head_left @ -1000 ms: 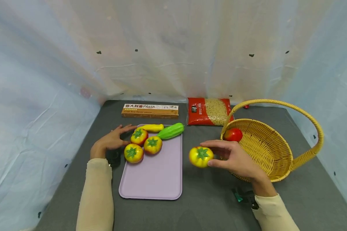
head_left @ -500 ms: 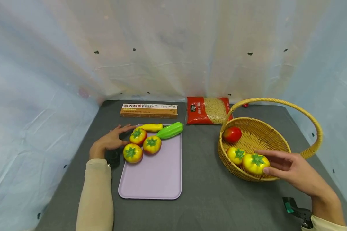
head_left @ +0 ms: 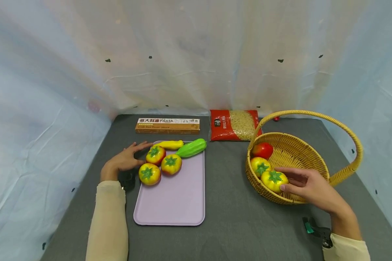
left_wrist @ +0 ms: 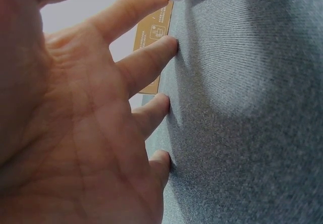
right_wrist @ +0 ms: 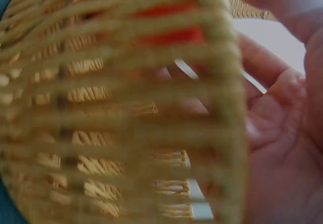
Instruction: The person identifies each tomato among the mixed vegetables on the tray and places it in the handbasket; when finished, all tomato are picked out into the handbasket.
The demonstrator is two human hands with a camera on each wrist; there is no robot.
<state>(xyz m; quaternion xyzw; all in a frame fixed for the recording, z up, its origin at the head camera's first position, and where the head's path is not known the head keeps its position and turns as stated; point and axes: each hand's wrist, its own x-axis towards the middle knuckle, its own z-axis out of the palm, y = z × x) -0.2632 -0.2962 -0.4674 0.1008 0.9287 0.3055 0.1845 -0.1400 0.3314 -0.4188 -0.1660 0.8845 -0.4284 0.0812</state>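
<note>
Your right hand [head_left: 308, 186]: grip partly closed, thumb and fingers holding a yellow tomato [head_left: 273, 182] in the basket [head_left: 295, 152] | beside it: another tomato [head_left: 260, 165], red fruit [head_left: 262, 150] | your left hand [head_left: 125, 157]: grip loose, fingers spread, holding nothing, by the tray [head_left: 171, 208] | on tray: three tomatoes [head_left: 171, 165], two vegetables [head_left: 192, 148]

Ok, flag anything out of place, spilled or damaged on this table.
Nothing looks spilled or damaged. One oddity: a small red object sits by itself at the back edge of the table, beyond the basket, apart from everything else; it's too small to identify.
</note>
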